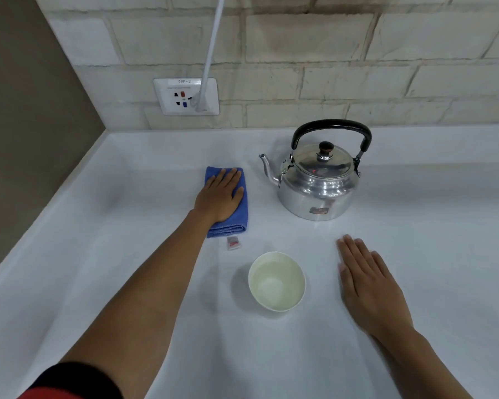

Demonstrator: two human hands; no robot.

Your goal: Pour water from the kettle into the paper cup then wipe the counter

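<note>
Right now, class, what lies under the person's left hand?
A folded blue cloth lies flat on the counter under the left hand. The palm covers the cloth's middle, so that part cannot be seen.

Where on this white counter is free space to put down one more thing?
Bare white counter lies right of the silver metal kettle, and left of the folded blue cloth under the left hand. It is crowded between the white paper cup, cloth, kettle and flat right hand.
</note>
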